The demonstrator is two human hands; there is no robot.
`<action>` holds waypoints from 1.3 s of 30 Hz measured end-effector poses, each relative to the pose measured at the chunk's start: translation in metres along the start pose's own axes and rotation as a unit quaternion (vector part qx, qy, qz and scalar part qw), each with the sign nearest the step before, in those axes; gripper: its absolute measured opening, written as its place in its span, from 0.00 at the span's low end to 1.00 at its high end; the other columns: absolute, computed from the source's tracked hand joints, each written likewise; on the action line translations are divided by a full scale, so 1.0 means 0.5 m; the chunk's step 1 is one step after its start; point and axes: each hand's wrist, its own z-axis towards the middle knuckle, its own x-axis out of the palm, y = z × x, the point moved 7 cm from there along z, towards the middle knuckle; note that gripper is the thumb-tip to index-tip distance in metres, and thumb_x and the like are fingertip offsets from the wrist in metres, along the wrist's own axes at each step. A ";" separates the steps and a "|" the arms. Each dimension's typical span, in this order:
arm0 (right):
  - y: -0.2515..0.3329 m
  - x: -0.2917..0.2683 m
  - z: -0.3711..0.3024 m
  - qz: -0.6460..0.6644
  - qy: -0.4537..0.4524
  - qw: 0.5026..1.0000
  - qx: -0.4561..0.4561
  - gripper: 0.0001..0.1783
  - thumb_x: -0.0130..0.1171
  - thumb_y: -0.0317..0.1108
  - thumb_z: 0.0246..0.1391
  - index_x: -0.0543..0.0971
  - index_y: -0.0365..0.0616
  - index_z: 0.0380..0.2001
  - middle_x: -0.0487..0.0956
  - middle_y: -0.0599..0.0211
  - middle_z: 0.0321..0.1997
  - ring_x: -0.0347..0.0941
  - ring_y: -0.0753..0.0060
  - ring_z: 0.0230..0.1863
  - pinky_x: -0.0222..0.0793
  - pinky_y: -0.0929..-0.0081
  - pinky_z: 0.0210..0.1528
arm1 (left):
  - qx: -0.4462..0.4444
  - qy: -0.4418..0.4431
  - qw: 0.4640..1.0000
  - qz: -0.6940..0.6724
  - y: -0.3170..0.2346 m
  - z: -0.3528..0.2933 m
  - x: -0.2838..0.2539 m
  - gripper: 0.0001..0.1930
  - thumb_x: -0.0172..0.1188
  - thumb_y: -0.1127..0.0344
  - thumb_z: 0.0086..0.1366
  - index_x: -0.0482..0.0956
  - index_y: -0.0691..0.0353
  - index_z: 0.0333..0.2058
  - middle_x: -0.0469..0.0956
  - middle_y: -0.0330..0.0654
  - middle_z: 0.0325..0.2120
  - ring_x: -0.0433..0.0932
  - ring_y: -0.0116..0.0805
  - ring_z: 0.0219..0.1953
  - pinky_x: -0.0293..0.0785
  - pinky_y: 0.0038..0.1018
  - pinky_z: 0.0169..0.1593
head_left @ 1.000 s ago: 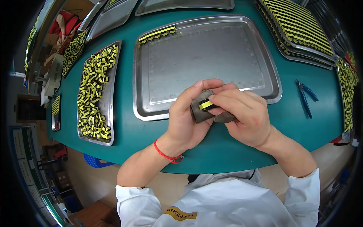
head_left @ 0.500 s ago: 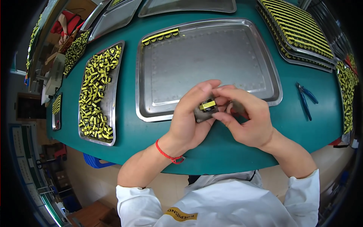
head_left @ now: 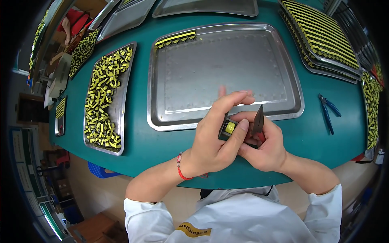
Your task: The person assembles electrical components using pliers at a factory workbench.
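My left hand, with a red cord bracelet at the wrist, is closed on a small transformer with a black body and yellow tape. Its thumb presses the near side of the part. Close against it, my right hand grips red-handled pliers, their dark pointed jaws facing up and away from me. The right fingers partly cover the handles and touch the left thumb. Both hands are over the near edge of a large metal tray, where a short row of similar transformers stands in the far left corner.
A narrow tray of loose transformers lies to the left. Blue-handled cutters rest on the green table at right. Behind them, stacked trays hold rows of parts. Another person's arm shows at far left.
My left hand has turned, its thumb now over the transformer. The pliers' jaws have come up into view in my right hand. The view has shifted slightly.
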 end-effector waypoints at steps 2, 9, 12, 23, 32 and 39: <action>0.002 -0.004 0.001 -0.008 -0.025 0.999 -0.023 0.22 0.60 0.17 0.51 0.70 0.33 0.51 0.78 0.62 0.44 0.76 0.79 0.41 0.74 0.81 0.44 | -0.011 0.037 0.997 0.066 -0.007 0.002 0.004 0.25 0.47 0.78 0.63 0.61 0.69 0.61 0.71 0.57 0.55 0.67 0.54 0.63 0.38 0.52 0.70; -0.005 -0.029 0.001 -0.090 -0.081 0.989 -0.086 0.19 0.61 0.22 0.54 0.74 0.34 0.50 0.81 0.62 0.39 0.78 0.76 0.36 0.75 0.77 0.38 | -0.002 0.149 0.976 0.160 -0.023 0.014 0.023 0.30 0.45 0.77 0.59 0.62 0.69 0.63 0.65 0.52 0.61 0.56 0.59 0.68 0.27 0.57 0.69; 0.005 -0.031 0.010 -0.125 -0.057 0.984 -0.117 0.16 0.61 0.22 0.54 0.76 0.34 0.47 0.81 0.62 0.37 0.78 0.75 0.35 0.74 0.77 0.37 | -0.013 0.160 0.975 0.156 -0.029 0.018 0.028 0.31 0.46 0.76 0.61 0.58 0.68 0.65 0.64 0.54 0.62 0.58 0.58 0.68 0.27 0.55 0.70; 0.021 -0.014 0.006 -0.015 -0.047 0.990 -0.129 0.20 0.70 0.25 0.49 0.77 0.37 0.46 0.81 0.63 0.41 0.79 0.76 0.38 0.76 0.78 0.39 | -0.145 0.030 0.956 -0.252 0.004 0.002 0.011 0.28 0.52 0.74 0.65 0.57 0.72 0.63 0.67 0.60 0.59 0.68 0.47 0.62 0.66 0.39 0.64; 0.009 -0.013 -0.009 -0.031 -0.064 0.997 -0.043 0.22 0.65 0.19 0.47 0.75 0.38 0.48 0.81 0.63 0.43 0.79 0.77 0.38 0.75 0.80 0.39 | 0.024 -0.009 0.999 -0.025 -0.005 -0.002 0.006 0.26 0.50 0.86 0.58 0.68 0.68 0.57 0.75 0.53 0.53 0.75 0.51 0.56 0.54 0.52 0.68; 0.002 -0.026 -0.004 0.000 -0.113 0.993 -0.044 0.19 0.62 0.19 0.50 0.76 0.35 0.47 0.81 0.62 0.40 0.78 0.78 0.38 0.76 0.80 0.39 | 0.001 0.128 0.982 0.138 -0.033 0.026 0.012 0.32 0.51 0.70 0.60 0.61 0.68 0.64 0.62 0.58 0.62 0.55 0.63 0.68 0.26 0.63 0.67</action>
